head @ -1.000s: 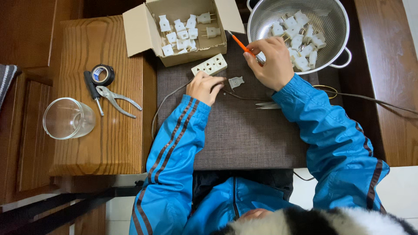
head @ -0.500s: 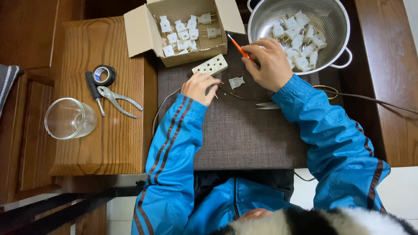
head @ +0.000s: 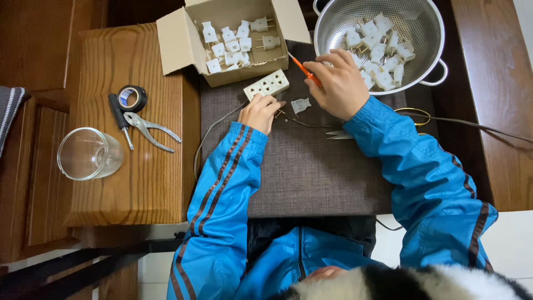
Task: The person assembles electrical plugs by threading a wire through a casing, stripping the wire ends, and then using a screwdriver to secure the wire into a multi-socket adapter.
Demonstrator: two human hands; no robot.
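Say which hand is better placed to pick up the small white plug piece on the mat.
Probably left. The left hand rests beside the plug piece and looks free; the right hand already holds an orange screwdriver.
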